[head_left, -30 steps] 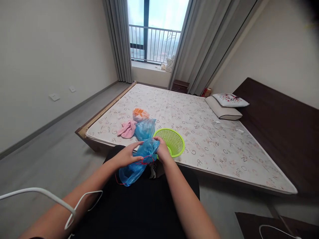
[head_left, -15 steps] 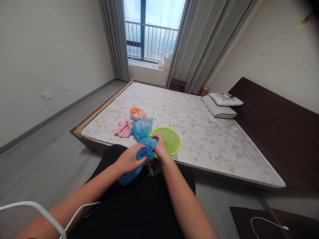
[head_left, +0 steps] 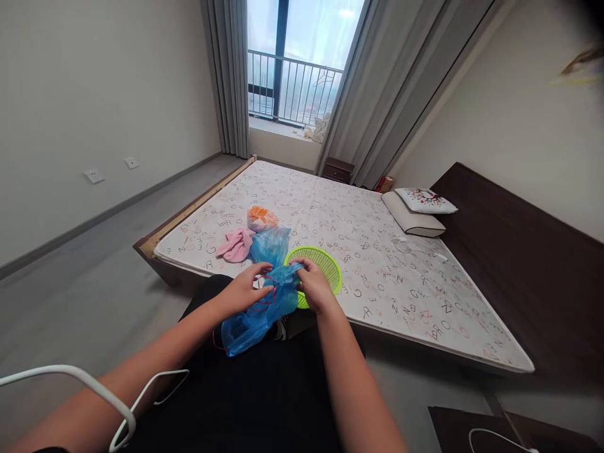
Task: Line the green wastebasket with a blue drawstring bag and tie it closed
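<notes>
A crumpled blue plastic bag hangs over my lap, its upper end gathered in my right hand, which pinches it. A thin red string loops loosely beside the bag's gathered part. My left hand is on the string, fingers curled, with thumb and forefinger apart and the string running between them. Just beyond my right hand a lime-green plastic basket stands by the bed's edge. A second light-blue bag lies past my hands, next to a pink cloth and an orange-and-clear bag.
The bare mattress has a letter print and sits in a wooden frame. Two pillows lie near the dark headboard. A white cable crosses my left forearm. Behind are a small nightstand and grey curtains.
My left hand has come off the bag's neck and moved slightly left, drawing the red string into a wider loop. The gathered bag has loosened; my right hand still grips it.
</notes>
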Tool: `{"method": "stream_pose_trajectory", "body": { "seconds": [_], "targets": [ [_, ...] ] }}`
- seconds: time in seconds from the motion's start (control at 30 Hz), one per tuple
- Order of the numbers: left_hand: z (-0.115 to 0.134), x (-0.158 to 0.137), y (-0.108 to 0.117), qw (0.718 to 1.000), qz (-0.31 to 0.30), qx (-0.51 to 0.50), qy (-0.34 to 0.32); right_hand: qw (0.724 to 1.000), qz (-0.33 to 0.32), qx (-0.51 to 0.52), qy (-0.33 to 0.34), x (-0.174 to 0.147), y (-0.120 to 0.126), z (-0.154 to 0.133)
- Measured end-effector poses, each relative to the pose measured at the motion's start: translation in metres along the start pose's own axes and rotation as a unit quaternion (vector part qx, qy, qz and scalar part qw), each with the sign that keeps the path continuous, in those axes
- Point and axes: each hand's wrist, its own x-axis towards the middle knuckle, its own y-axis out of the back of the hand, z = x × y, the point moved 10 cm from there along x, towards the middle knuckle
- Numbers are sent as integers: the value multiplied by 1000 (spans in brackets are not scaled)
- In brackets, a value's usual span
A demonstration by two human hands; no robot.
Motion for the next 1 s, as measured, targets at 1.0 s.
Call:
{"method": "stream_pose_trajectory", "body": {
  "seconds": [1.0],
  "targets": [
    [47,2,30,995,82,65,-4,909,2,-56,412,-85,-27,-99]
  ]
}}
